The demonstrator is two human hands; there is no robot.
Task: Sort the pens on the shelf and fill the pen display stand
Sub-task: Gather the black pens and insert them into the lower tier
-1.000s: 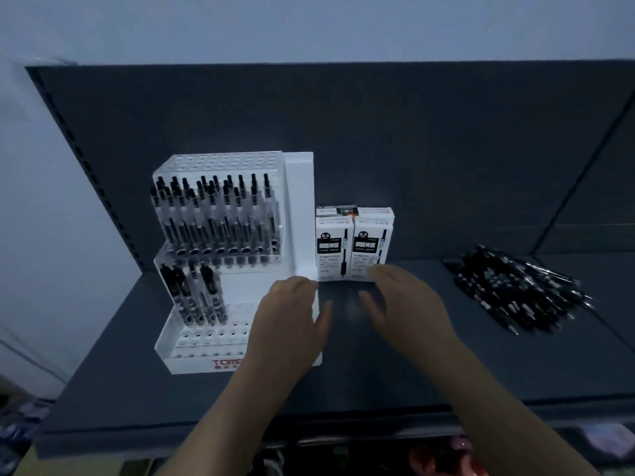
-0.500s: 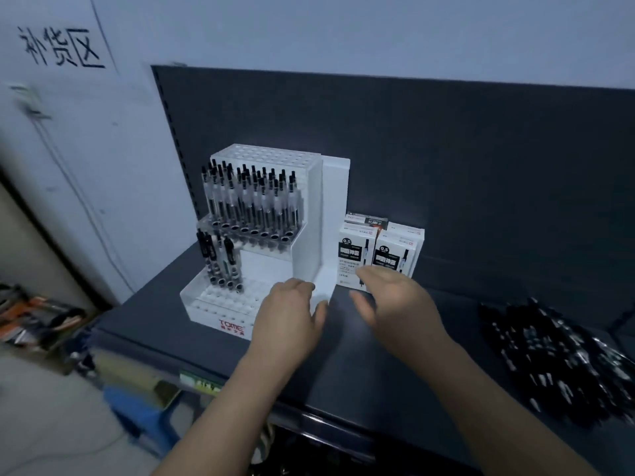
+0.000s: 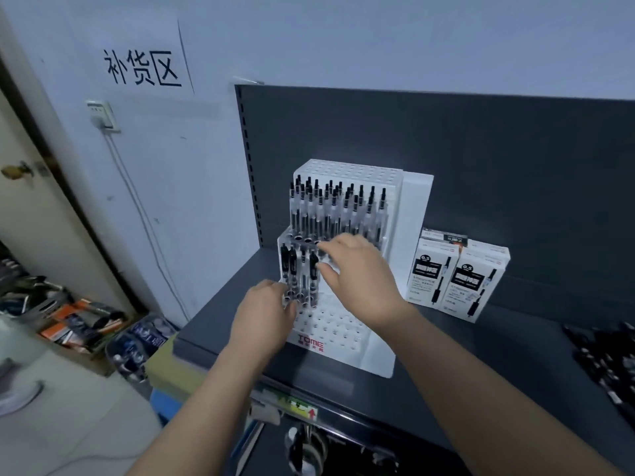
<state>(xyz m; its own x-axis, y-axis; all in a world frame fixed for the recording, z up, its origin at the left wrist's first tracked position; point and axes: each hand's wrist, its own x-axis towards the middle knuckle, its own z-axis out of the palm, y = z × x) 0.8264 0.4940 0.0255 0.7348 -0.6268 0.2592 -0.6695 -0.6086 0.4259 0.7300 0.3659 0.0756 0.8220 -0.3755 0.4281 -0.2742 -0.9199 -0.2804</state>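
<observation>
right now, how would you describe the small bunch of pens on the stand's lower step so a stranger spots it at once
On the dark shelf stands a white tiered display stand. The small bunch of pens sits at its lower step's back left. Unlike the packed upper row, it has empty holes beside it.

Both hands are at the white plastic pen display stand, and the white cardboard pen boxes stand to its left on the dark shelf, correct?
No: the head view shows the white cardboard pen boxes right of the white plastic pen display stand, not left. The rest holds: the left hand and right hand are at the stand, and the boxes are on the dark shelf.
</observation>
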